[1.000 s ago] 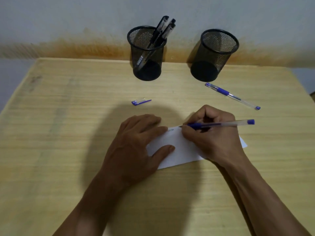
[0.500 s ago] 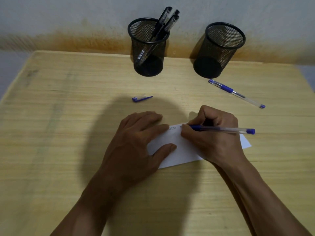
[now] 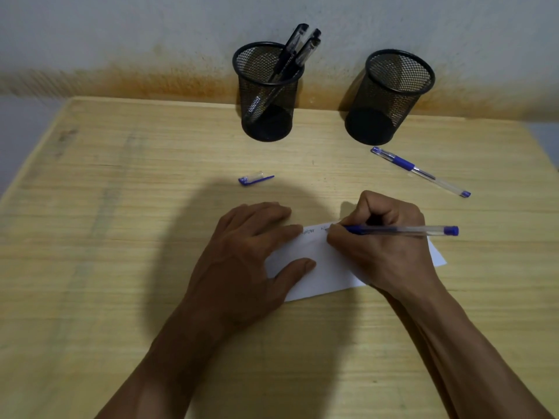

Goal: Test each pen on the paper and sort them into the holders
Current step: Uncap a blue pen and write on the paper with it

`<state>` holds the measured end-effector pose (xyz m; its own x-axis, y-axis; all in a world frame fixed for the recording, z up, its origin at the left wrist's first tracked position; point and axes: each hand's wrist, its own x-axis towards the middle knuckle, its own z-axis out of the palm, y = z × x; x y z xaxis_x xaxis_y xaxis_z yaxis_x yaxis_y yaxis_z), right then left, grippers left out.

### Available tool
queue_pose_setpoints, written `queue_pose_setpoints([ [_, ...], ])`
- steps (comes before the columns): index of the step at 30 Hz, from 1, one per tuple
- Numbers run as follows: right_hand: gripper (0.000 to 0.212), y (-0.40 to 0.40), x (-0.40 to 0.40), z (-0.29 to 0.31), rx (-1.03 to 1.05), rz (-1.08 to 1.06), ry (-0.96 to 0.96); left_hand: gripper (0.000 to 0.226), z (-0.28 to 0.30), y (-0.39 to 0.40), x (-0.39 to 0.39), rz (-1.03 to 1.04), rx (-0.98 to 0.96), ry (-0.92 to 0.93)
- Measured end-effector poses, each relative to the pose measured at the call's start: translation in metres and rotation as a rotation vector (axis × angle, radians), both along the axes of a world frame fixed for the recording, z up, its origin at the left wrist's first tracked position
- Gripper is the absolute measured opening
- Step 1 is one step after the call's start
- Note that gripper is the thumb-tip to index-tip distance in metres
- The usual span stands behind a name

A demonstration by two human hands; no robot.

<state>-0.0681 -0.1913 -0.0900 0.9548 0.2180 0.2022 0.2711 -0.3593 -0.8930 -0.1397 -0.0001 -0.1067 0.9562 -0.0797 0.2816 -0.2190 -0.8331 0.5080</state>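
My right hand (image 3: pixel 384 246) grips a blue pen (image 3: pixel 402 230) with its tip down on the top edge of a white paper (image 3: pixel 329 267), beside small scribbles. Flat on the paper's left part rests my left hand (image 3: pixel 242 261), fingers spread, holding it down. The pen's blue cap (image 3: pixel 255 179) lies on the table beyond my left hand. A second blue pen (image 3: pixel 420 171), capped, lies near the right holder. The left black mesh holder (image 3: pixel 266 95) holds three black pens (image 3: pixel 298 52). Nothing shows inside the right black mesh holder (image 3: pixel 390 98).
The wooden table (image 3: pixel 106 252) stands against a stained wall, both holders at its far edge. My head's shadow falls over the table around my left hand.
The pen has tipped lower and nearly level in my right hand, and a new small mark shows at its tip. The view has shifted slightly; my left hand stays put.
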Motion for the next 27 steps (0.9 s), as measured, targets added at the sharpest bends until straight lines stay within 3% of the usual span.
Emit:
queue_pose_setpoints([
  [27,0.023,-0.0017,-0.0024,0.0031,-0.014,-0.042,0.004,0.048,-0.0005,0.0005,-0.0003,0.004,0.0,0.009],
])
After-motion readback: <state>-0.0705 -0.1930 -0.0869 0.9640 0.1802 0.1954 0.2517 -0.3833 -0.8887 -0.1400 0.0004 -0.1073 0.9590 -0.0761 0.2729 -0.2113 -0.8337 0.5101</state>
